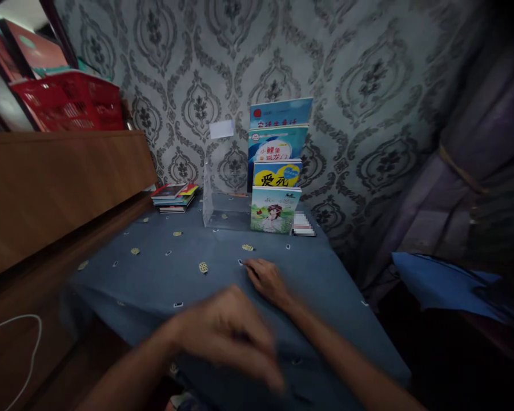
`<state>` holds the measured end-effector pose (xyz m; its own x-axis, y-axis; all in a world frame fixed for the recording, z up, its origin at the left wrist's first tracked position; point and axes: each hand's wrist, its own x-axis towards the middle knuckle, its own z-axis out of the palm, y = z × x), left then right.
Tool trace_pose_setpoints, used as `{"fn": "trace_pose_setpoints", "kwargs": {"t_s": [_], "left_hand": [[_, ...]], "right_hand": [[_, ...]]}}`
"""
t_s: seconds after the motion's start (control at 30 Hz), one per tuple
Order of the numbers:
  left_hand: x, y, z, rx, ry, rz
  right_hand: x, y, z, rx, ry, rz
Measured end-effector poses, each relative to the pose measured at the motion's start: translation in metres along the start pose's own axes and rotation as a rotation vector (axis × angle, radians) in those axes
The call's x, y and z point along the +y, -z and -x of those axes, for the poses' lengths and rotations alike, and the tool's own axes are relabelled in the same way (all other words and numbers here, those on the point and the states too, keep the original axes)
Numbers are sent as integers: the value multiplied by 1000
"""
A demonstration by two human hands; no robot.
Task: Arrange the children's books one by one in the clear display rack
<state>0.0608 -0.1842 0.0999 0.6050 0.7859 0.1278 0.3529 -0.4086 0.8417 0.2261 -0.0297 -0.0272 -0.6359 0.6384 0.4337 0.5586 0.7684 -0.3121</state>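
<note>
My right hand (266, 281) lies palm down on the blue patterned tablecloth (154, 274), fingers stretched flat and holding nothing. My left hand (231, 334) hovers above the near edge of the table, blurred by motion; its fingers hang loosely downward and nothing shows in them. A clear tiered stand (216, 200) at the back of the table holds several children's books (276, 171) in stepped rows on its right side. Its left side has no books. A small stack of books (173, 197) lies flat to the left of the stand.
A wooden headboard or cabinet (60, 182) runs along the left, with a red basket (71, 100) on top. Patterned wallpaper is behind the table. A blue cloth (437, 282) and dark curtain are at the right. A white cable (29, 348) hangs at lower left.
</note>
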Motion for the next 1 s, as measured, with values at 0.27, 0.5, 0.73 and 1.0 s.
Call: {"fn": "trace_pose_setpoints", "kwargs": {"t_s": [0.27, 0.5, 0.73, 1.0], "left_hand": [[-128, 150, -45, 706, 540, -456], [-195, 262, -43, 868, 819, -862], [-242, 329, -57, 773, 829, -1090], [-278, 362, -66, 652, 832, -1221]], "right_hand": [[4, 2, 1, 53, -51, -124], [6, 3, 0, 62, -87, -210], [5, 6, -3, 64, -141, -273], [7, 5, -4, 80, -171, -270]]}}
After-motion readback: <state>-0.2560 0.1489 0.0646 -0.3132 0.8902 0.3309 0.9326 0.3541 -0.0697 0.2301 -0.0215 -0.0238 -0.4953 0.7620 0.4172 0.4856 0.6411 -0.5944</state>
